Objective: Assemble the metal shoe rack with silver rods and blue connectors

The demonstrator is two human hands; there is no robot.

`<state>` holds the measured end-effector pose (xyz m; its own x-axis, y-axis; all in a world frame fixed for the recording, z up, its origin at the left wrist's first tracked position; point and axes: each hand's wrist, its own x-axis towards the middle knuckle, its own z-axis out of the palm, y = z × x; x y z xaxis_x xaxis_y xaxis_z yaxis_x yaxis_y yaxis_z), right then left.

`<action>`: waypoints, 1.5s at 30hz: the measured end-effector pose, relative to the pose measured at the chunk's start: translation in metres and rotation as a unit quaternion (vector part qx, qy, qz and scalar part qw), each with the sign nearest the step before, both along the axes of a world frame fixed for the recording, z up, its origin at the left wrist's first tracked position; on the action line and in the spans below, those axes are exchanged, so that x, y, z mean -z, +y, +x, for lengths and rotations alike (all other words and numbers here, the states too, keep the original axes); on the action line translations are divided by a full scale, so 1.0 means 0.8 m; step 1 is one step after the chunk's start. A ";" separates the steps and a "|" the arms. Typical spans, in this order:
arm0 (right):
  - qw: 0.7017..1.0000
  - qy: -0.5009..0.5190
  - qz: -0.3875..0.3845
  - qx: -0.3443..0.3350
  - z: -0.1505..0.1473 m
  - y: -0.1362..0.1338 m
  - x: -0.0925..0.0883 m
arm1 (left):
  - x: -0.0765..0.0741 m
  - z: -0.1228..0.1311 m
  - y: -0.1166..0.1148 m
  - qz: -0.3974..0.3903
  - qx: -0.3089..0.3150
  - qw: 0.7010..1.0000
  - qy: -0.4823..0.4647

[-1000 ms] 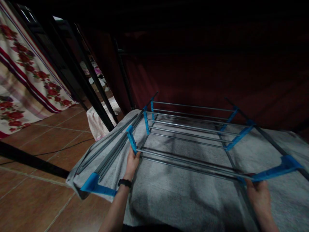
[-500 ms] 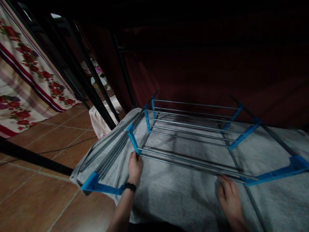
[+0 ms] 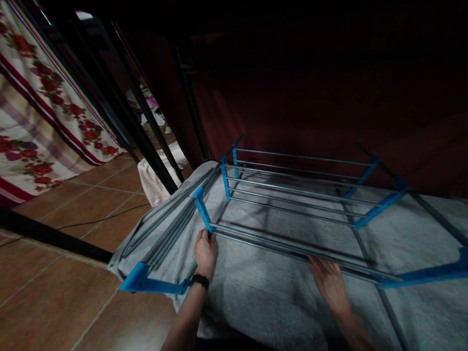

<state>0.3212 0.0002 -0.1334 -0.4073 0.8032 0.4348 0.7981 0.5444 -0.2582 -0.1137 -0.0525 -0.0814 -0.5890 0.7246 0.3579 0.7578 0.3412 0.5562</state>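
A rack of grey metal rods (image 3: 270, 245) with blue plastic brackets (image 3: 204, 214) lies across a grey blanket (image 3: 256, 292). My left hand (image 3: 205, 253), with a black band on the wrist, is closed around the rack's frame at the foot of the left front bracket. Farther right, my right hand (image 3: 329, 282) has its fingers bent over the front rods, palm down; the fingertips are partly hidden. A larger blue corner piece (image 3: 153, 282) juts out left of my left wrist, and another blue corner piece (image 3: 427, 273) joins the rods at the right.
Several loose grey rods (image 3: 171, 231) lie bundled on the left. Dark metal posts (image 3: 146, 141) stand beyond the blanket's left edge. A flowered cloth (image 3: 54, 117) hangs over the tiled floor (image 3: 47, 302), where a black cable (image 3: 98, 219) runs. A dark red curtain (image 3: 292, 112) closes off the back.
My right hand has slid left along the front rods and its fingers now rest on them. My left hand keeps its place. The view has shifted slightly.
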 end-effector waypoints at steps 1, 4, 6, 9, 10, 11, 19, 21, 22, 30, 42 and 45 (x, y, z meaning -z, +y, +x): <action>1.000 -0.005 0.006 -0.004 0.000 0.000 -0.001 | 0.000 0.000 0.000 -0.003 -0.004 1.000 0.004; 1.000 -0.015 0.020 -0.007 -0.003 0.000 -0.007 | 0.000 0.000 0.001 -0.008 -0.007 1.000 0.004; 1.000 -0.021 0.022 -0.003 -0.005 -0.001 -0.011 | 0.002 -0.001 0.002 -0.005 -0.009 1.000 0.001; 1.000 -0.026 0.017 0.000 -0.007 -0.001 -0.015 | 0.004 -0.002 0.002 0.000 -0.009 1.000 0.001; 1.000 -0.026 0.017 -0.002 -0.007 -0.001 -0.016 | 0.004 -0.002 0.002 0.000 -0.008 1.000 0.003; 0.999 -0.027 0.019 -0.003 -0.007 -0.001 -0.016 | 0.004 -0.002 0.002 -0.001 -0.008 1.000 0.004; 0.999 -0.040 0.013 -0.024 -0.006 0.001 -0.021 | -0.001 0.002 0.002 -0.009 -0.013 1.000 -0.003; 0.998 -0.054 0.021 -0.021 -0.005 0.002 -0.020 | -0.002 0.003 0.002 -0.015 -0.020 1.000 -0.002; 0.997 -0.064 0.026 -0.023 -0.004 0.003 -0.019 | -0.003 0.004 0.002 -0.017 -0.022 1.000 -0.001; 0.988 -0.126 0.059 -0.062 0.002 0.015 -0.019 | -0.004 0.005 0.002 -0.026 -0.024 0.999 0.006; 0.991 -0.109 0.008 -0.083 0.007 0.023 -0.021 | -0.003 0.005 0.003 -0.034 -0.030 0.999 0.000; 0.991 -0.124 0.008 -0.059 0.002 0.022 -0.022 | -0.003 0.005 0.003 -0.038 -0.035 0.999 -0.001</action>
<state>0.3225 0.0176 -0.1159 -0.5940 0.7370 0.3225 0.7661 0.6406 -0.0530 -0.1096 -0.0501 -0.0793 -0.6399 0.7066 0.3022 0.7292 0.4341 0.5289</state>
